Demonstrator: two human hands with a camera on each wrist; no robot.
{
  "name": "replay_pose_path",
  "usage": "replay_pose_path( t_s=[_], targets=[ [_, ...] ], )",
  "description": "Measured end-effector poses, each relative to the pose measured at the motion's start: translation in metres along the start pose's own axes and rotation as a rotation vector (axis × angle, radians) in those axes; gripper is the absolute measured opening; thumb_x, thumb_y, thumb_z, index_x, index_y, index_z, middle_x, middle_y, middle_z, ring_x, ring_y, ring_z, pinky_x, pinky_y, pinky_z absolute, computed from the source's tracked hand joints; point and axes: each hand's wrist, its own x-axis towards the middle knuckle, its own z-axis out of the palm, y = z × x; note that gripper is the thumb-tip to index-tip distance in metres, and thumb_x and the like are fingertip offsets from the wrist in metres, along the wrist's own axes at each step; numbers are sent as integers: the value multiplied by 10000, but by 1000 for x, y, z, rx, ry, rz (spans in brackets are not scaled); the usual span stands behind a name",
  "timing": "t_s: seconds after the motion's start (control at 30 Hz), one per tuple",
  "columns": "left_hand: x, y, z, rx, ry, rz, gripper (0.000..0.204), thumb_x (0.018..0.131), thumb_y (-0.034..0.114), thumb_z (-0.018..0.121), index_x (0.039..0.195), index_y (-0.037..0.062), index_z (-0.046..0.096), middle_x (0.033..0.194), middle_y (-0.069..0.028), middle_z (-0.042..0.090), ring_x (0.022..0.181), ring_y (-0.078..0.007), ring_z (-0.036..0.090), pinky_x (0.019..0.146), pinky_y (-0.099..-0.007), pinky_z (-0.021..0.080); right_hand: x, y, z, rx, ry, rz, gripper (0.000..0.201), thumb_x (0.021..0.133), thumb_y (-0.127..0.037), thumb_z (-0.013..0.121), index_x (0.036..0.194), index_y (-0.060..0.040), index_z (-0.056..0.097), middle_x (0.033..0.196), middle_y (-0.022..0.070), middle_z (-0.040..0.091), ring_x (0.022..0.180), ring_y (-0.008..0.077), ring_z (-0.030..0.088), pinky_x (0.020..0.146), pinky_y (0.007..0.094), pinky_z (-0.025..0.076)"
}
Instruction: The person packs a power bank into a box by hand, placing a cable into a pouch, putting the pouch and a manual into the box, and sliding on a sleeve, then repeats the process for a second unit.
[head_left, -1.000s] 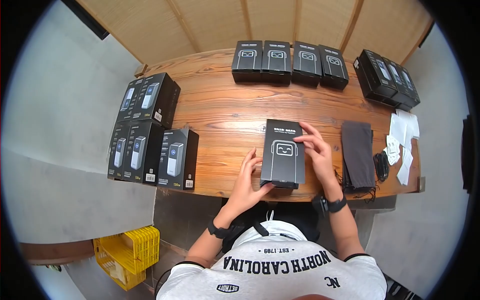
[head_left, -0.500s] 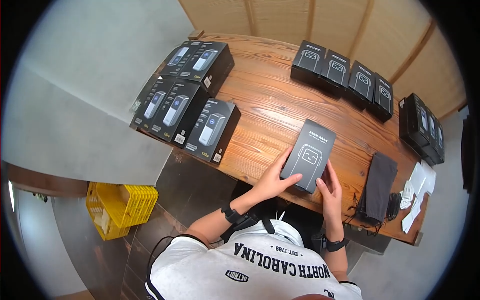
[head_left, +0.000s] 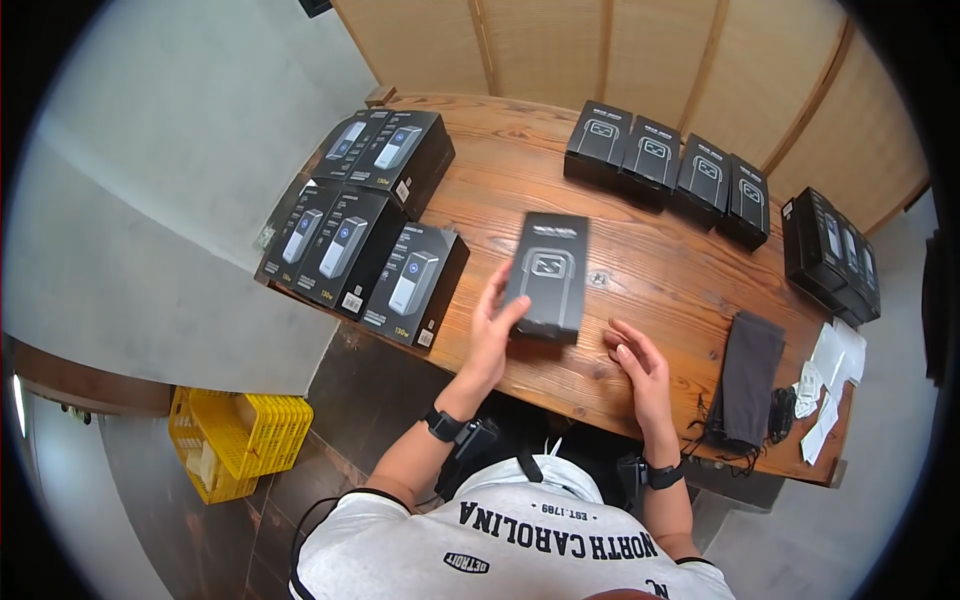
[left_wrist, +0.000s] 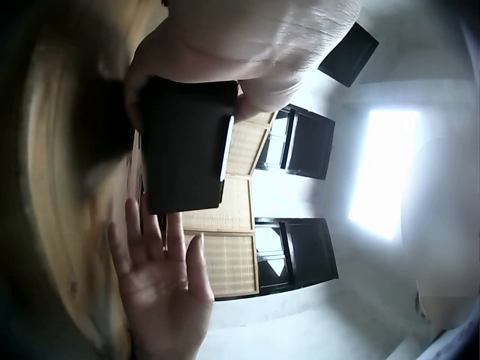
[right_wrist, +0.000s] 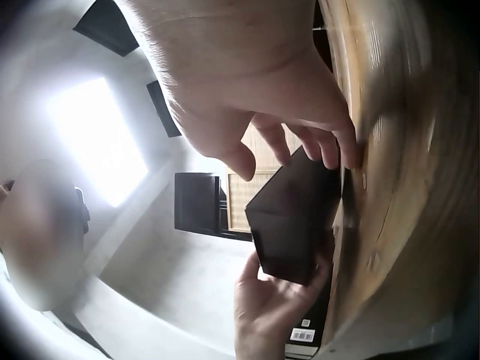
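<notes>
A black box with a white line-drawn smiling face [head_left: 550, 280] is over the front middle of the table, tilted a little. My left hand [head_left: 490, 335] grips it by its left side, the thumb lying over the top face. To the right of the box, my right hand [head_left: 645, 380] is apart from it, its fingers loosely bent and holding nothing. The left wrist view shows the dark end of the box [left_wrist: 187, 150] between the thumb and fingers, with the right hand's palm [left_wrist: 161, 292] facing it.
Black boxes with a device picture [head_left: 345, 245] stand grouped on the table's left. Several face-printed boxes [head_left: 655, 150] line the back, with more boxes [head_left: 830, 250] at far right. Grey cloth pouches [head_left: 750, 380], a black cable [head_left: 782, 415] and white papers [head_left: 835, 355] lie at right.
The right hand has let go of the box, which both hands held half a second ago. My left hand has moved it leftward and turned it. The head view swung round earlier.
</notes>
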Motion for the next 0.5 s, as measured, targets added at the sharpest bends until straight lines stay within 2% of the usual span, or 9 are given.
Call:
replay_pose_path(
  t_s=[0.07,0.1,0.23,0.3,0.37,0.5],
  targets=[
    [14,11,2,-62,127,52,643,954,97,633,1534,-12,379,1498,-141,459,1371,-214,458,1149,-334,356,6,14,-13,-7,26,68,389,1019,-166,605,1357,26,598,1365,143,603,1195,196,623,1009,304,487],
    [25,12,-3,-59,139,98,641,957,97,633,1533,-21,378,1502,-144,461,1377,-213,455,1150,-335,356,7,18,-15,-7,47,68,324,1024,-145,597,1290,35,634,1317,127,622,1129,181,651,945,281,526],
    [72,14,-6,-74,235,221,655,968,98,652,1531,-61,361,1519,-157,463,1364,-208,478,1128,-319,382,7,32,-16,50,74,-9,267,1015,-94,598,1238,43,655,1293,125,624,1121,181,650,928,292,545],
    [98,10,-3,-76,267,270,648,966,92,659,1525,-66,370,1508,-157,477,1349,-205,492,1119,-313,390,6,35,-14,-68,64,-158,211,1006,-56,598,1167,52,679,1275,132,620,1103,190,652,912,304,558],
    [123,3,-1,-97,300,329,625,965,79,668,1508,-72,397,1482,-152,506,1317,-196,520,1093,-303,413,6,34,-14,-97,54,-164,189,994,-41,606,1136,53,687,1268,138,617,1124,197,629,941,310,536],
    [164,-4,5,-125,336,324,578,969,87,669,1479,-73,447,1422,-132,557,1249,-174,555,1050,-284,437,5,34,-14,-103,53,-161,163,977,-22,616,1094,50,704,1261,145,618,1157,207,600,971,310,506]
  ],
)
